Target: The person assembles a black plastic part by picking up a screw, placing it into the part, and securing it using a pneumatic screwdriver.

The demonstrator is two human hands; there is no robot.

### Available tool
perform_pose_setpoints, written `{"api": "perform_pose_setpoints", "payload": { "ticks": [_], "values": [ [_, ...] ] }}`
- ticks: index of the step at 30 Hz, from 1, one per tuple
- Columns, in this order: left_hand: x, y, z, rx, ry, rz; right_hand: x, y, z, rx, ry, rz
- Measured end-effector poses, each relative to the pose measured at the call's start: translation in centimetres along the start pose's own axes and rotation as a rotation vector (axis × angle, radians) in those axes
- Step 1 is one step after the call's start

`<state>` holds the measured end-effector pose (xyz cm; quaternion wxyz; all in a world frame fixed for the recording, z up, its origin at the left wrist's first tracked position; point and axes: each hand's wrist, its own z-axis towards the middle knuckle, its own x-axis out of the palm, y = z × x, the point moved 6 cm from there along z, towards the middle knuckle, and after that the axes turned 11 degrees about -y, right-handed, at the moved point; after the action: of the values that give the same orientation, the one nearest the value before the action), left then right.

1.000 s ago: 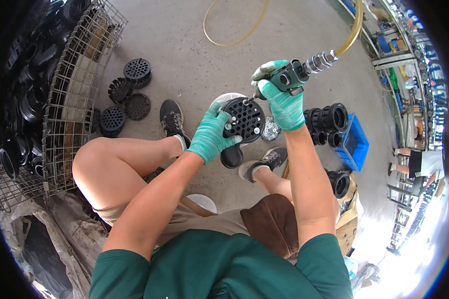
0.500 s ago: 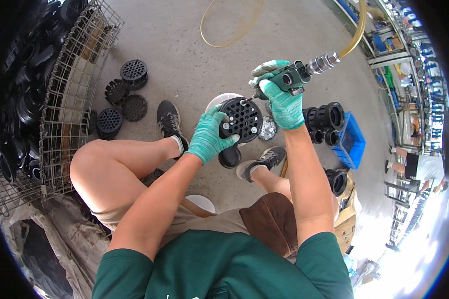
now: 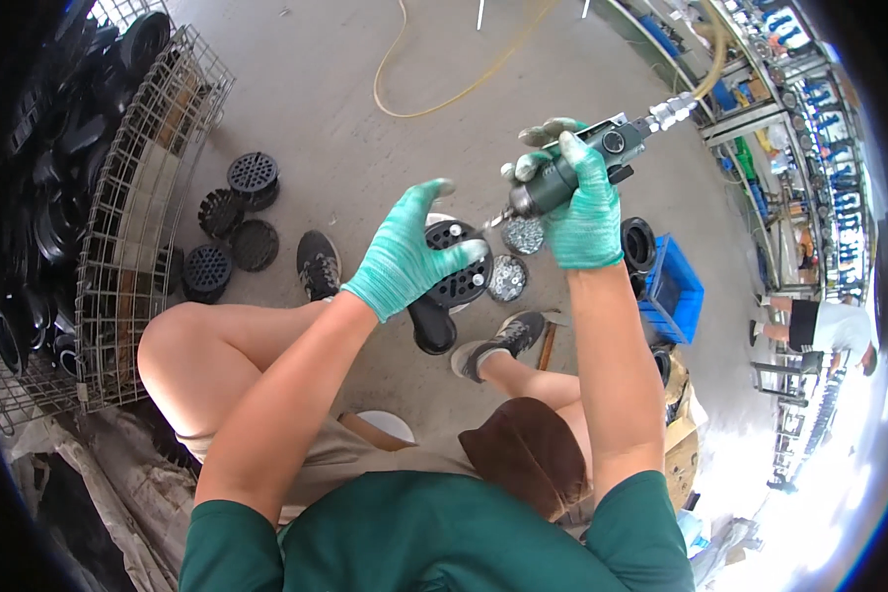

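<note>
Between my feet, a round black perforated cover (image 3: pixel 456 286) with a stubby black spout sits on a whitish support, a few bolts standing in it. My left hand (image 3: pixel 397 249), in a green-and-white glove, is open above its left side, thumb and fingers spread; whether it touches the cover I cannot tell. My right hand (image 3: pixel 584 212), gloved alike, grips a dark green air screwdriver (image 3: pixel 545 189). The tool's bit points down-left, just off the cover's upper right edge. Beside the cover are a dish of bolts (image 3: pixel 525 235) and a dish of washers or nuts (image 3: pixel 508 278).
A wire cage (image 3: pixel 148 168) full of black parts stands at left, near several perforated black covers (image 3: pixel 254 174). To the right are black rings (image 3: pixel 638 245), a blue crate (image 3: pixel 689 306) and a hammer (image 3: pixel 547 345). A yellowish hose (image 3: pixel 444 107) crosses the floor; a person stands far right.
My left hand has let go of the cover and lifted with fingers spread. The screwdriver's bit has come away from the cover's upper rim and is turned more downward. The view has shifted slightly.
</note>
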<state>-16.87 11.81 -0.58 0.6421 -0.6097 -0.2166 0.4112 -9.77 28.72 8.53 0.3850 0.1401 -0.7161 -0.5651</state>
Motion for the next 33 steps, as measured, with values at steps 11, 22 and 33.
{"api": "perform_pose_setpoints", "payload": {
  "ticks": [11,22,33],
  "values": [
    [4.6,-9.0,-4.7,-0.760,0.893,-0.575,-1.3,0.1,-8.3,0.136,0.094,0.178],
    [6.5,-6.9,-4.7,0.077,0.268,0.322,-3.5,-1.2,-9.4,0.050,-0.243,0.171],
    [6.4,-10.5,-5.7,0.097,0.204,0.576,-4.7,-0.5,-10.1,0.078,-0.297,0.279]
  ]
}}
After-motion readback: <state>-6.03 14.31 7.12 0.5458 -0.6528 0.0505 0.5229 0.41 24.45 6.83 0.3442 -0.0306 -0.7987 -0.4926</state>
